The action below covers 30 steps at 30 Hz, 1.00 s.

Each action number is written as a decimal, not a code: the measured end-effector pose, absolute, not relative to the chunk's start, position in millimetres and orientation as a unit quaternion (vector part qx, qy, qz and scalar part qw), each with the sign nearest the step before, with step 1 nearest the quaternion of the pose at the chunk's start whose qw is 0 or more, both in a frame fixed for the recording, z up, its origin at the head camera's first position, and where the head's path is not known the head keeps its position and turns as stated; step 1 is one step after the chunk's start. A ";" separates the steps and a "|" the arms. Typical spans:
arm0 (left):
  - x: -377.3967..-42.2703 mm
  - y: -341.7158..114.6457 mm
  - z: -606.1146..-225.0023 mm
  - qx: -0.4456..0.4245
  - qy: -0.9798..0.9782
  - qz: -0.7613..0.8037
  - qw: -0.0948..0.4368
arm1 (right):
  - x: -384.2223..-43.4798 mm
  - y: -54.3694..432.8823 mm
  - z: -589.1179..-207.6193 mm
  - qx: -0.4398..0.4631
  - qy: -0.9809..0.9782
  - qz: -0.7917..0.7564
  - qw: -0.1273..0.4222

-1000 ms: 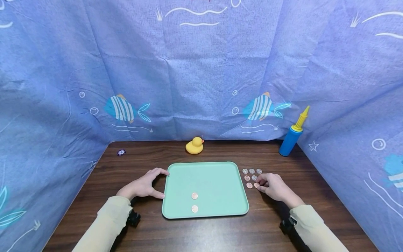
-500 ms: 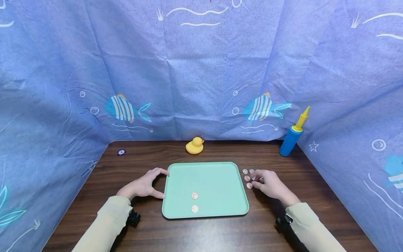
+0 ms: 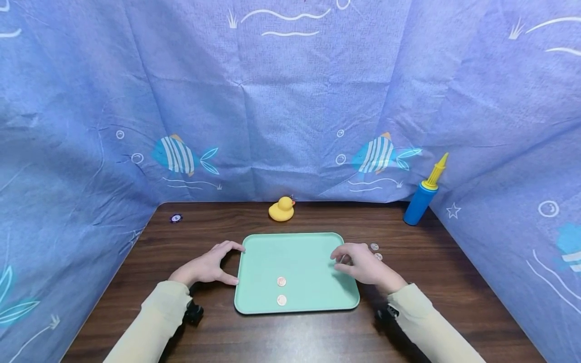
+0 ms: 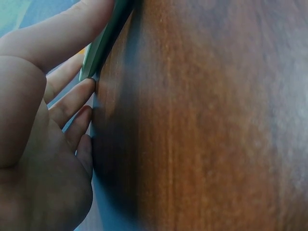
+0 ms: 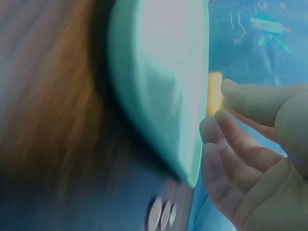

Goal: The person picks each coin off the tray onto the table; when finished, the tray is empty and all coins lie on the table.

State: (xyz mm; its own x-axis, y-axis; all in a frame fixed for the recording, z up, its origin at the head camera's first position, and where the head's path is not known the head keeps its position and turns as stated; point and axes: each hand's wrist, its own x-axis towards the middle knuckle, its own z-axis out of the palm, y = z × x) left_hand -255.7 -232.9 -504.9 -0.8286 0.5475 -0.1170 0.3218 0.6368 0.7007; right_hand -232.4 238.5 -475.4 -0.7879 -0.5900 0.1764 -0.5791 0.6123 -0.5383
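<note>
A mint-green tray (image 3: 308, 252) lies on the wooden table, with two copper coins (image 3: 281, 282) on it, left of the middle, one nearer the front. My left hand (image 3: 208, 264) touches the tray's left rim with thumb and fingers spread. Over the tray's right side, my right hand (image 3: 360, 264) has its thumb and fingers drawn together in a pinch on a coin, which the fingers mostly hide. Right of the tray, other coins (image 3: 374, 246) lie on the table, partly covered by that hand; a few coins (image 5: 155, 214) also show low in the right wrist view.
Behind the tray sits a yellow rubber duck (image 3: 282, 209). A blue hand pump (image 3: 419, 204) with a yellow nozzle stands at the back right. The poker chip (image 3: 176, 218) is at the back left. A blue fish-print cloth (image 3: 290, 101) hangs behind and along both sides.
My right hand has moved left from the coins on the table to above the tray's right part. My left hand has stayed at the left rim. Both coins on the tray have not moved.
</note>
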 end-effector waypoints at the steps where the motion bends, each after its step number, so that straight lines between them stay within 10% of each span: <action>1: -255.9 -232.9 -505.0 0.245 0.890 0.350 0.162 | -232.5 233.4 -474.4 -0.329 0.896 -0.299 0.014; 30: -254.2 -231.2 -502.0 0.236 0.887 0.359 0.169 | -224.3 104.6 -479.5 -0.459 0.852 -0.242 0.069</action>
